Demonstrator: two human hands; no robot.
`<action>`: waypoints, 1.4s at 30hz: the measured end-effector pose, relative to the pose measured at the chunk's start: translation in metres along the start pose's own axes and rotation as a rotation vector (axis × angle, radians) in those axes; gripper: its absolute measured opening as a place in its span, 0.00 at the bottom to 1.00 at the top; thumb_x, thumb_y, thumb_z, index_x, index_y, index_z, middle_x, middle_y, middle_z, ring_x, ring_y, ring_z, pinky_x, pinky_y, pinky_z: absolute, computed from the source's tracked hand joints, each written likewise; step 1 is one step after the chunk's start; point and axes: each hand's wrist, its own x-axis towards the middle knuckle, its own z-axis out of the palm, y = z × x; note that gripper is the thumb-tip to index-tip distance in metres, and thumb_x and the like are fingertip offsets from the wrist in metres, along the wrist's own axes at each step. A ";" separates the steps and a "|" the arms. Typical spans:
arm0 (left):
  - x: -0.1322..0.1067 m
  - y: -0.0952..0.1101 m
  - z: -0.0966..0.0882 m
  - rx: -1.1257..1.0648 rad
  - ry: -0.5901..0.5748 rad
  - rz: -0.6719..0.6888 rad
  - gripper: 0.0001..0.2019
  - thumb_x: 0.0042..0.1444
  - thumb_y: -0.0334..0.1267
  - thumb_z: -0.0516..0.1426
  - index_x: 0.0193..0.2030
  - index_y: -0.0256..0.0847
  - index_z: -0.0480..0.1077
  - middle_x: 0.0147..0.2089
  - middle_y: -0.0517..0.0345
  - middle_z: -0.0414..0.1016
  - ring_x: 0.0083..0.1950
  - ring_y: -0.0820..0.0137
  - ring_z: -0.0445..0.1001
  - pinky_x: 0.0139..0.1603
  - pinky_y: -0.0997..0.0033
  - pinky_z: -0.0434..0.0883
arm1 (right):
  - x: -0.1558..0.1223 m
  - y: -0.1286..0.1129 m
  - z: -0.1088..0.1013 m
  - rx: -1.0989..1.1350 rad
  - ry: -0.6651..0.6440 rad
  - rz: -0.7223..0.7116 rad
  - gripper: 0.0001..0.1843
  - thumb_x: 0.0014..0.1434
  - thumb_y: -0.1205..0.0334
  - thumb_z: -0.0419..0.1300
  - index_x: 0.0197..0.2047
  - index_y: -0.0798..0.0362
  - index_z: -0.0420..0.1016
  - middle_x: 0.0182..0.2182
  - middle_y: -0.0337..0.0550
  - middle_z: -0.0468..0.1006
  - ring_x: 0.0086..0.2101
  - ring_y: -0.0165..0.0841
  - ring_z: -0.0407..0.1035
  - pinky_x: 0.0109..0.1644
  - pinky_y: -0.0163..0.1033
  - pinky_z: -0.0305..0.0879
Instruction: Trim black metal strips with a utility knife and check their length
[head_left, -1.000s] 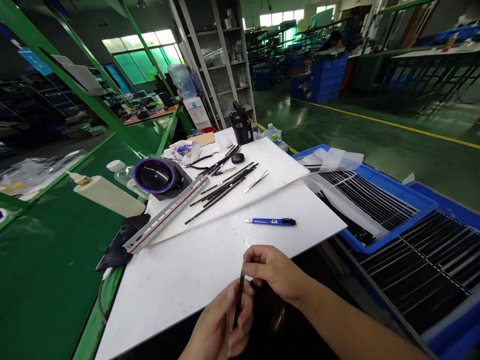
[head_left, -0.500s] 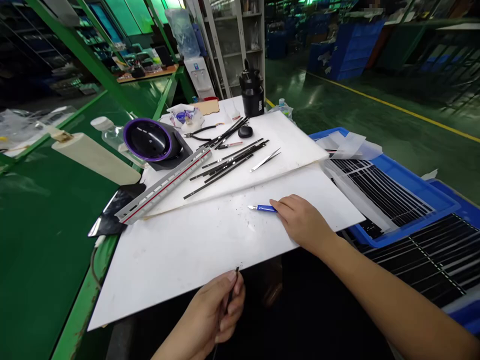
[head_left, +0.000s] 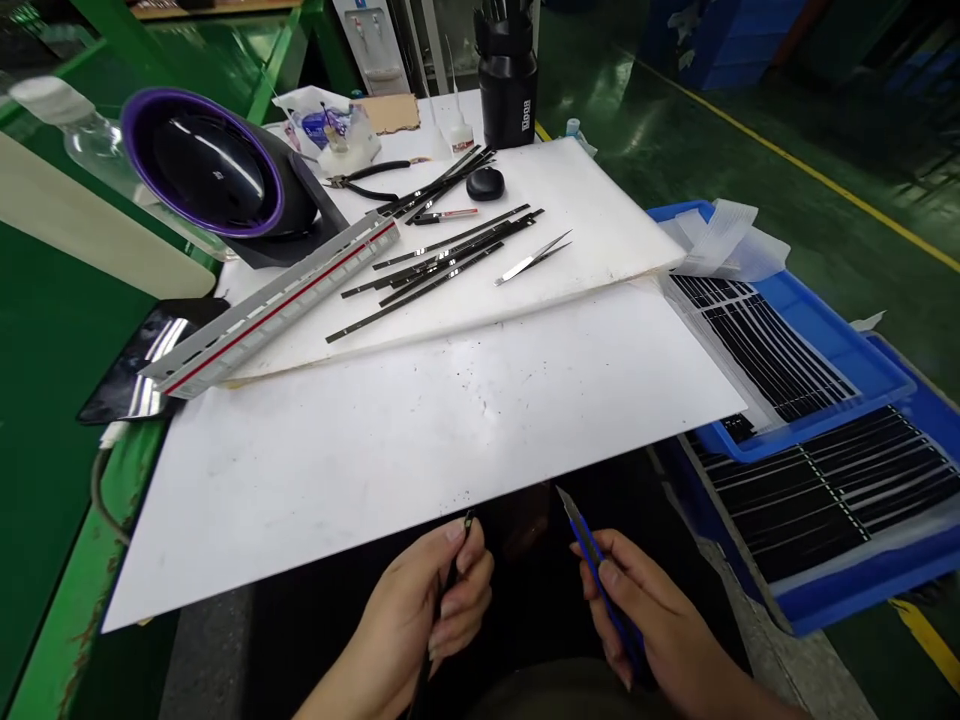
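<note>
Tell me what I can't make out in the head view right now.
In the head view:
Black strip: partly hidden by the left hand; lower end cut off by the bottom edge.
Blue knife: part of the handle covered by the right hand.
Black bottle: top cut off by the top edge.

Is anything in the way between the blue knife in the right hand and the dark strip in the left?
Nothing visible. The right hand holds the blue knife, apart from the left hand and its dark strip, with an open gap between.
</note>
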 end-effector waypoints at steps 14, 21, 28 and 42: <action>0.007 0.004 0.012 0.202 0.202 0.029 0.16 0.63 0.50 0.53 0.32 0.40 0.69 0.17 0.70 0.53 0.17 0.81 0.45 0.16 0.82 0.46 | 0.015 -0.087 0.031 -1.191 -0.080 -0.499 0.28 0.65 0.71 0.49 0.67 0.48 0.64 0.43 0.46 0.77 0.38 0.36 0.74 0.43 0.42 0.71; 0.005 0.008 0.015 0.255 0.273 -0.012 0.17 0.60 0.52 0.57 0.29 0.40 0.66 0.18 0.68 0.55 0.17 0.81 0.50 0.16 0.81 0.51 | 0.023 -0.090 0.034 -1.365 -0.105 -0.487 0.30 0.65 0.72 0.49 0.68 0.46 0.62 0.39 0.44 0.77 0.32 0.34 0.72 0.35 0.40 0.67; 0.004 0.008 0.018 0.298 0.347 -0.037 0.19 0.57 0.53 0.59 0.27 0.40 0.66 0.18 0.69 0.53 0.17 0.80 0.49 0.16 0.81 0.52 | 0.025 -0.092 0.033 -1.422 -0.094 -0.521 0.30 0.64 0.71 0.51 0.68 0.44 0.61 0.39 0.41 0.76 0.29 0.32 0.70 0.31 0.39 0.61; 0.005 0.004 0.021 0.306 0.427 -0.052 0.19 0.56 0.54 0.60 0.26 0.40 0.65 0.19 0.68 0.53 0.19 0.79 0.49 0.16 0.80 0.51 | 0.026 -0.095 0.032 -1.499 -0.144 -0.547 0.31 0.64 0.71 0.52 0.69 0.45 0.58 0.41 0.41 0.76 0.28 0.32 0.69 0.27 0.40 0.59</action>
